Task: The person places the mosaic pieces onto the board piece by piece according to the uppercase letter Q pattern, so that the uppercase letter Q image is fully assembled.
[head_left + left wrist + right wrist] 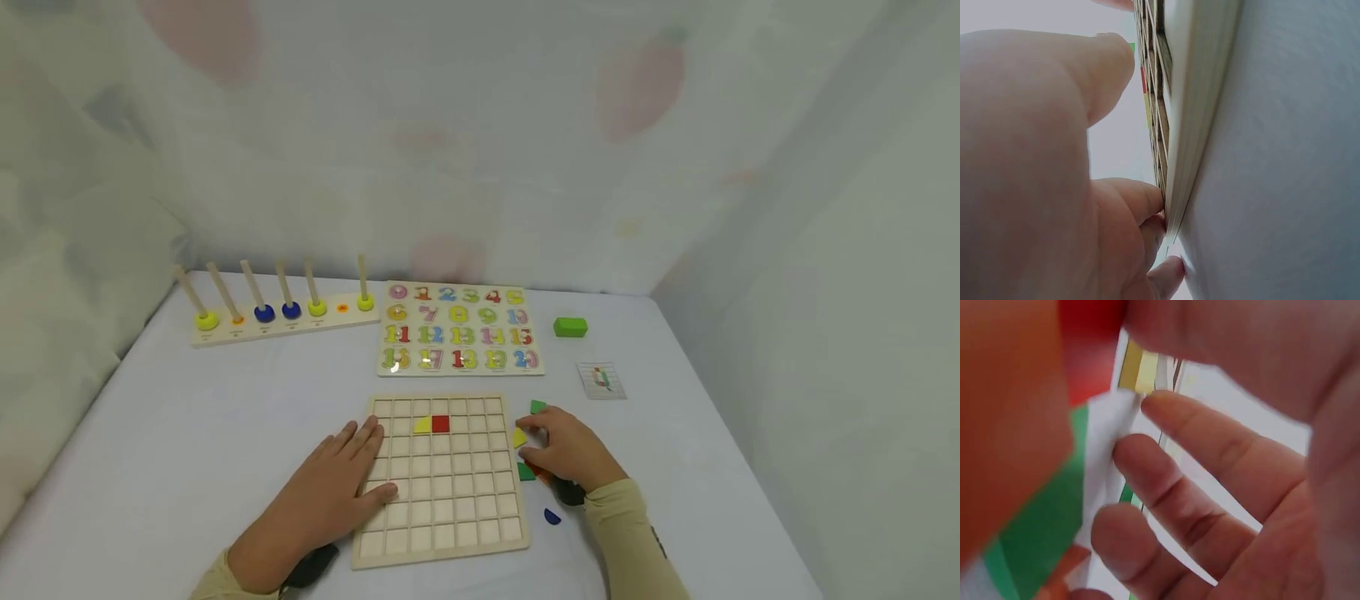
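A wooden grid board lies flat on the table, with a yellow piece and a red square side by side in its cells near the top. My left hand rests on the board's left edge, fingers extended and thumb over the lower left cells. Just off the right edge, my right hand pinches a small yellow piece between thumb and index finger. In the right wrist view that yellow piece shows between the two fingertips. Green pieces and an orange-red piece, partly hidden, lie near this hand.
A blue half-round piece lies below the right hand. Behind the board is a number puzzle, with a peg stacker on its left. To the right are a green block and a printed card. Cloth walls surround the table.
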Demonstrator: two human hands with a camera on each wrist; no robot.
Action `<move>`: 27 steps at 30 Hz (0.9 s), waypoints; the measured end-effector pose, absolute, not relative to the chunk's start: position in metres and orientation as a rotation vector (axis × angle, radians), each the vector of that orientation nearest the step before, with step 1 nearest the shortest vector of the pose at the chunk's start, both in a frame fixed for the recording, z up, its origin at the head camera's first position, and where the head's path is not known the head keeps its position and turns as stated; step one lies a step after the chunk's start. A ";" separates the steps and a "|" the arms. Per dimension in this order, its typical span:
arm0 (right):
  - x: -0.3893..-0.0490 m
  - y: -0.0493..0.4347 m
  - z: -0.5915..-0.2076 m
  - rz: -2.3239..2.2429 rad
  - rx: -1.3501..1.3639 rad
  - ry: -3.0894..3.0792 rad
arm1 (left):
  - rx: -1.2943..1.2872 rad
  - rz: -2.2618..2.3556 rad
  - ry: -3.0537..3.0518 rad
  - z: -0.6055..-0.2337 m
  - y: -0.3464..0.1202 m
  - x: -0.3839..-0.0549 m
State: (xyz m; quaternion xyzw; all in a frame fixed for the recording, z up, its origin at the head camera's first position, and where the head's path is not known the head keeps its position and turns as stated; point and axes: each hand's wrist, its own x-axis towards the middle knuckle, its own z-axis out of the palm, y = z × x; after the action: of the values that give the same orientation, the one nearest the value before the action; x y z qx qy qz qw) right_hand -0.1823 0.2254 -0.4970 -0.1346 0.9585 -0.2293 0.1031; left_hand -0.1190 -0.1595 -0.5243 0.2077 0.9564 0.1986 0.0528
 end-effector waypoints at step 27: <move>-0.184 0.229 -0.501 -0.675 -0.401 2.857 | 0.648 0.627 2.907 -0.517 -0.160 -0.117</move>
State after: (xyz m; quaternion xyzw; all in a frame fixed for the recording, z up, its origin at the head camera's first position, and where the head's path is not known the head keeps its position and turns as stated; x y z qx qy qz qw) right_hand -0.1837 0.2286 -0.5013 -0.1349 0.9604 -0.2269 0.0890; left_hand -0.1166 -0.1595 -0.5175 0.2128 0.9539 0.2057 0.0491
